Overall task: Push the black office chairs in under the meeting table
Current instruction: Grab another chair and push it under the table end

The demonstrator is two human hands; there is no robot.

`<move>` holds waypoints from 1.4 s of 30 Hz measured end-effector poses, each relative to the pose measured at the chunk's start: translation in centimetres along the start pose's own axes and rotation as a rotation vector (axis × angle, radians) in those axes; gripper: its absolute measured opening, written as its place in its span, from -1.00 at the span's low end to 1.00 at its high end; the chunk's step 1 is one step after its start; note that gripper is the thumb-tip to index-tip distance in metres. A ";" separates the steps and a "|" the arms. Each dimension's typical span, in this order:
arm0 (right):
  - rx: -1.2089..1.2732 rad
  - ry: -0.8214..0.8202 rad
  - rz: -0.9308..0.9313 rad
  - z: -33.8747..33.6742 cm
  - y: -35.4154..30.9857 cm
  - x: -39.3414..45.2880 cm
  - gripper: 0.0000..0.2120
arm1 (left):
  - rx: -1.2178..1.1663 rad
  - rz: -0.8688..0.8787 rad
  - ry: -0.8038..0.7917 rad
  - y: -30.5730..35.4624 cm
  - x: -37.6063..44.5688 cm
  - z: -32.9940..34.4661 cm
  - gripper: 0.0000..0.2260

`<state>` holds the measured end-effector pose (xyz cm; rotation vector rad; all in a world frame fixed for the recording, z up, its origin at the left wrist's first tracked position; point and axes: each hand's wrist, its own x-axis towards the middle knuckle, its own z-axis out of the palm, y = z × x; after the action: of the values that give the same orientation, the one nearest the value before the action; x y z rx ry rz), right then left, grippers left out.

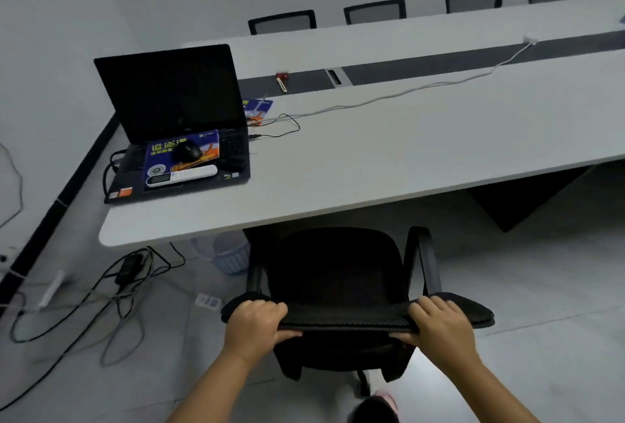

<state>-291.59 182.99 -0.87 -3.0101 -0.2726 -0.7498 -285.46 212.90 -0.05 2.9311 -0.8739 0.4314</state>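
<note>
at table edge (236,216), hands grip chair backrest (351,319).

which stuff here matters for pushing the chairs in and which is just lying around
Part of the job:
- black mesh office chair, gripped at its backrest top by the left hand and right hand
- long white meeting table
- four black mesh chairs along the far side

Lying about:
- open black laptop
- black mouse
- white remote
- floor cables
- pale plastic basket
</note>
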 end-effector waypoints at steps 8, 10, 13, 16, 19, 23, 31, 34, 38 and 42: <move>0.050 0.070 -0.087 4.4 2.7 7.5 -0.37 | 0.088 -0.093 0.022 -3.2 6.8 1.7 -0.49; 0.044 0.080 -0.121 5.2 4.2 8.8 -0.37 | 0.071 -0.093 0.109 -2.7 7.6 2.4 -0.39; 0.052 0.114 -0.179 6.4 7.0 10.4 -0.38 | 0.067 -0.104 0.158 -1.6 9.1 3.4 -0.33; 0.055 0.141 -0.207 7.4 9.0 12.4 -0.39 | 0.084 -0.145 0.172 -1.1 10.9 3.9 -0.35; 0.042 0.156 -0.232 8.5 10.0 13.9 -0.42 | 0.074 -0.173 0.129 -1.4 12.4 4.3 -0.36; 0.039 0.159 -0.240 10.1 11.1 16.6 -0.41 | 0.087 -0.195 0.113 -2.1 14.6 5.1 -0.43; 0.064 0.177 -0.273 11.9 12.6 19.6 -0.43 | 0.108 -0.168 0.130 -3.1 17.8 6.1 -0.53; 0.049 0.213 -0.286 12.3 12.7 19.4 -0.50 | 0.097 -0.148 0.130 -3.5 17.6 6.5 -0.55; 0.071 0.244 -0.268 12.5 12.7 19.4 -0.42 | 0.106 -0.142 0.139 -3.3 17.6 6.5 -0.53; 0.075 0.248 -0.225 11.9 12.5 19.5 -0.38 | 0.063 -0.194 0.088 -2.9 17.6 6.0 -0.36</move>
<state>-266.96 174.71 -2.11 -2.8065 -0.6212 -1.0917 -268.26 205.23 -0.80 2.9888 -0.5692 0.5791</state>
